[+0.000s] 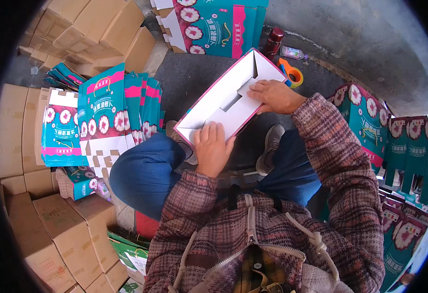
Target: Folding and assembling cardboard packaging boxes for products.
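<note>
Our left hand [211,146] rests on the white-lined gift carton [209,100] at its nearer left end, while farther right our right hand [275,95] lies over the same long near side; the carton tilts up toward the right, open side facing us, mostly beyond both hands. Left of it, dark floor [180,78] leaves some room before the stacked teal cartons [104,112]; ahead, more floor runs to the flattened teal cartons [219,34]. At its right end the tape rolls [298,73] sit tight by the rim, with a maroon flask [272,44] and clear bottle [292,52] just beyond, short of the grey wall [365,39]; our knees bound the near side. Our left hand is palm down, fingers together and straight on the inner flap, thumb a little apart by the rim; our right reaches inward, fingers bent over its flap, thumb lower near the outer edge, and we cannot tell whether either hand clamps the cardboard
</note>
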Action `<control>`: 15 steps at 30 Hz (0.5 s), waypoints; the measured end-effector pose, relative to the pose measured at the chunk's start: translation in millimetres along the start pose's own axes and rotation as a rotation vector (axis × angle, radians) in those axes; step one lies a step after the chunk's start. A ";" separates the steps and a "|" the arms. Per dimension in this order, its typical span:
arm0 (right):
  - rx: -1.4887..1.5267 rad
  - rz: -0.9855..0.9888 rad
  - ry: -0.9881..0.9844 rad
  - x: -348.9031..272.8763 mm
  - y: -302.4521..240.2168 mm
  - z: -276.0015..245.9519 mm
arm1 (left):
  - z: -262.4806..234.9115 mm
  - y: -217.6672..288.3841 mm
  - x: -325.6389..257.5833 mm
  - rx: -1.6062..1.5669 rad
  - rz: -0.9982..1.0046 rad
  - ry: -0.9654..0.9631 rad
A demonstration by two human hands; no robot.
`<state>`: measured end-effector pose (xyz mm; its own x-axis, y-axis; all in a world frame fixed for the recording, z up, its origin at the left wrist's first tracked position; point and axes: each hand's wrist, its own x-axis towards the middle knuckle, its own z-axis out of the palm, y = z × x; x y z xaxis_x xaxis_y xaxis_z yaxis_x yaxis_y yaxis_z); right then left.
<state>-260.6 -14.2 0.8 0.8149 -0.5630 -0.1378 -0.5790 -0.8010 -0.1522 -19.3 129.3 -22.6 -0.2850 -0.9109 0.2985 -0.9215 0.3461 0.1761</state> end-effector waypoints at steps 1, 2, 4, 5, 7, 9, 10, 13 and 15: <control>-0.002 -0.004 0.001 0.1 0.2 1.3 | -0.5 -0.7 -0.1 0.002 -0.003 0.003; -0.008 -0.008 0.033 0.4 0.5 3.9 | -0.6 -1.7 -0.5 -0.005 -0.002 0.003; -0.020 -0.017 0.065 0.0 3.7 10.6 | 0.7 -3.5 -0.9 -0.011 -0.004 0.009; -0.026 -0.048 0.118 -0.6 6.0 13.6 | 2.3 -4.6 -1.3 -0.042 -0.004 -0.003; -0.036 -0.085 0.174 -0.8 7.5 16.0 | 1.3 -5.7 -1.1 -0.069 -0.008 -0.011; -0.037 -0.088 0.192 -0.8 6.4 14.6 | -0.8 -4.5 -1.6 -0.078 -0.015 -0.010; -0.039 -0.094 0.192 -1.1 4.9 12.1 | -1.9 -4.1 -3.1 -0.076 -0.020 -0.006; 0.060 -0.102 0.225 -6.6 -3.4 -4.7 | -6.9 -3.8 -7.8 -0.084 -0.050 0.001; 0.297 0.064 0.226 -13.9 -10.1 -18.9 | -16.3 -6.2 -12.0 -0.121 -0.077 0.090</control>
<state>-265.5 -2.1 22.8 0.7423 -0.6675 0.0584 -0.5840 -0.6872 -0.4322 -5.9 141.8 -11.9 -0.1851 -0.9139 0.3614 -0.8996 0.3056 0.3120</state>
